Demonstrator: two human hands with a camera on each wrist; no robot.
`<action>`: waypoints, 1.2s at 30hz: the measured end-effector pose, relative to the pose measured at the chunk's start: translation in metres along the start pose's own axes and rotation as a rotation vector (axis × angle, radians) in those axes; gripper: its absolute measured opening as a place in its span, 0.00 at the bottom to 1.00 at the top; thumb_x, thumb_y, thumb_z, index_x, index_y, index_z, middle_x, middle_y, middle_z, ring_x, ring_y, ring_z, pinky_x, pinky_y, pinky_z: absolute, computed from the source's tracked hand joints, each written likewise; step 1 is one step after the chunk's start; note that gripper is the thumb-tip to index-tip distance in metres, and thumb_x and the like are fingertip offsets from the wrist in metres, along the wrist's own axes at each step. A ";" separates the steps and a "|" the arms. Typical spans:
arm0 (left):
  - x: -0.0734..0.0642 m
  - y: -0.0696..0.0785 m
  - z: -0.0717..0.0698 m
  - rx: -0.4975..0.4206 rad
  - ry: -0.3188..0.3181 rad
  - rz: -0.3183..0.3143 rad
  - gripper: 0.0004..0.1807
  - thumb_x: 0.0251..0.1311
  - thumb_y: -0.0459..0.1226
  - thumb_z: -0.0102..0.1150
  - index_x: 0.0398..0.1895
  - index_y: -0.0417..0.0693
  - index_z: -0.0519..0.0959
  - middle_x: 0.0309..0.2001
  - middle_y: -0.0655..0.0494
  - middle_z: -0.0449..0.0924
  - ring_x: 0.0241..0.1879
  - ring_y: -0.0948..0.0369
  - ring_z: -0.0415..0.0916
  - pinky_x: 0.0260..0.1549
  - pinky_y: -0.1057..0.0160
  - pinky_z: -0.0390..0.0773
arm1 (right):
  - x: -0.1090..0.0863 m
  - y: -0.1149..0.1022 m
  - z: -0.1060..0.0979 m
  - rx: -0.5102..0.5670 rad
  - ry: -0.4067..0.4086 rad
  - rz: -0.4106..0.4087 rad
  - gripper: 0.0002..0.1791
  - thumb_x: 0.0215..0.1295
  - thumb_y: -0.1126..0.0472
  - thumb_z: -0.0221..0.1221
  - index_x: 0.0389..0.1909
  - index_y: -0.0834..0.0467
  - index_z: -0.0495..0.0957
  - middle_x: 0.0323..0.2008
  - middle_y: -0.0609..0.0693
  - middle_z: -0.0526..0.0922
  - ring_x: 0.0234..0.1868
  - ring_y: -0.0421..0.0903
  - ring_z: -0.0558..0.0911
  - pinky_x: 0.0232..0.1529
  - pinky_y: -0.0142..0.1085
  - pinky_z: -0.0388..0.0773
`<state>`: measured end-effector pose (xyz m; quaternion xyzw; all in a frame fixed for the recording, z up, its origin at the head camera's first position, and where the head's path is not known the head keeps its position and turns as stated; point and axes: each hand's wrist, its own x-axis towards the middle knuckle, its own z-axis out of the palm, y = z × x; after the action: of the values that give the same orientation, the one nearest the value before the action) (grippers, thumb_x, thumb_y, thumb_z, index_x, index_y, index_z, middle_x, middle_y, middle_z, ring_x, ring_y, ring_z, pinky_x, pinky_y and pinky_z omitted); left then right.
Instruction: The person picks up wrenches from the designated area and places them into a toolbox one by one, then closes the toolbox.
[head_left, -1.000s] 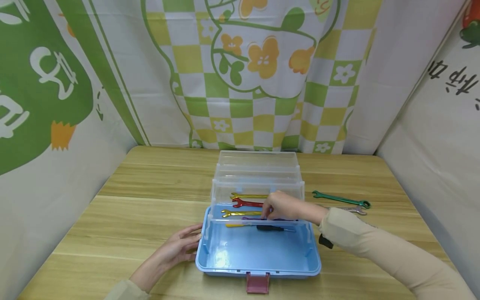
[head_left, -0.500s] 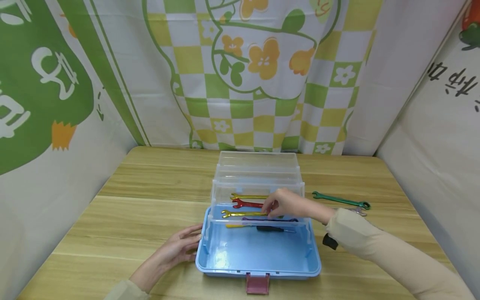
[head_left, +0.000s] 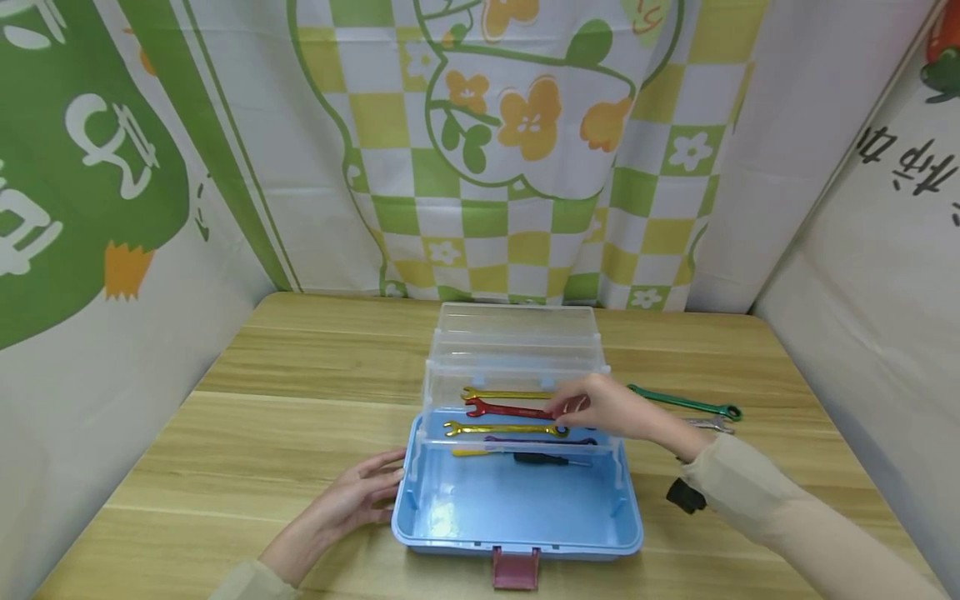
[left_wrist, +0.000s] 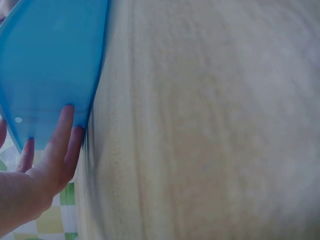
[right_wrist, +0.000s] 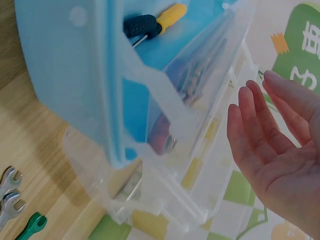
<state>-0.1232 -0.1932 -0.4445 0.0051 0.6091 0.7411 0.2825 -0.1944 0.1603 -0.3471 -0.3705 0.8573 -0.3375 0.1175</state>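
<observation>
A blue toolbox [head_left: 517, 508] stands unfolded, its clear stepped trays [head_left: 517, 346] raised at the back. My left hand [head_left: 348, 504] rests its extended fingers against the box's left wall, seen close in the left wrist view. Over the right part of the trays hovers my right hand [head_left: 611, 407]; the right wrist view shows its loosely bent fingers [right_wrist: 247, 117] holding nothing. In the trays lie a red wrench [head_left: 498, 408], a front yellow wrench [head_left: 502, 430], a rear yellow wrench [head_left: 502, 394] and a purple wrench [head_left: 525, 441]. My right hand partly hides the red one.
A green wrench [head_left: 686, 402] and silver wrenches [right_wrist: 10, 205] lie on the table right of the box. Inside the box are a black-handled screwdriver [head_left: 540, 458] and a yellow-handled one [right_wrist: 172, 16]. A pink latch [head_left: 515, 568] hangs at the front. A patterned curtain [head_left: 517, 208] stands behind.
My right hand has drawn away from the purple wrench, moving right and slightly up, and uncovered the front yellow wrench's ring end. My left hand has stayed against the box.
</observation>
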 end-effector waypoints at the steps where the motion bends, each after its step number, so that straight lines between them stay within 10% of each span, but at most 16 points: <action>1: 0.000 0.000 0.000 -0.001 0.002 -0.001 0.36 0.59 0.37 0.49 0.64 0.32 0.45 0.54 0.41 0.66 0.47 0.56 0.71 0.47 0.51 0.72 | -0.003 0.001 -0.001 0.001 0.016 0.003 0.09 0.55 0.66 0.58 0.38 0.63 0.80 0.33 0.50 0.81 0.31 0.39 0.78 0.31 0.29 0.77; 36: 0.000 0.001 0.000 0.003 0.003 -0.001 0.36 0.59 0.37 0.50 0.64 0.31 0.45 0.54 0.41 0.66 0.47 0.56 0.71 0.47 0.51 0.72 | -0.075 0.063 -0.015 0.048 0.306 0.230 0.13 0.58 0.59 0.56 0.41 0.62 0.78 0.36 0.53 0.81 0.35 0.44 0.79 0.35 0.29 0.77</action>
<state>-0.1238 -0.1928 -0.4436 0.0040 0.6108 0.7399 0.2818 -0.1836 0.2526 -0.3816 -0.2114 0.8935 -0.3947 0.0326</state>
